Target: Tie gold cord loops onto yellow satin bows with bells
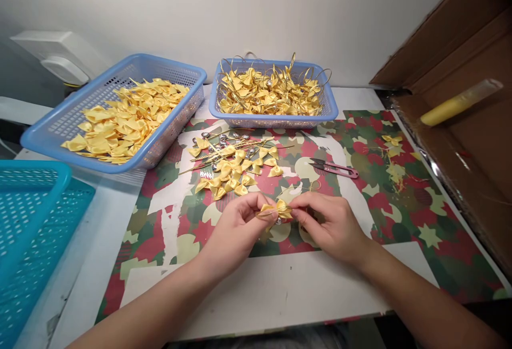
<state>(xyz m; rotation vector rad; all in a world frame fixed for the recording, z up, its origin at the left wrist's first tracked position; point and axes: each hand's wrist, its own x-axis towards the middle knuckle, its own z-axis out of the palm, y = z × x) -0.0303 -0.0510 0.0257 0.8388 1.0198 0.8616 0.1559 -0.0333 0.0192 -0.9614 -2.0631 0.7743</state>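
Near the front of the table, my left hand [250, 221] pinches the left side of a small yellow ribbon bow [284, 209] with gold cord across it. My right hand [330, 221] has thumb and forefinger closed at the bow's right side, on the gold cord; the fingertips partly hide it. A small silver bell [279, 221] shows just under the bow. Beyond my hands lies a loose pile of yellow bows [232, 170], mixed with gold cords [196, 167] and several silver bells [236, 135].
A blue basket [138, 165] of yellow bows stands at the left, another blue basket [276, 120] of corded bows at the back. Thread snips [336, 168] lie right of the pile. A teal basket [36, 170] is at far left, cardboard [452, 45] at right.
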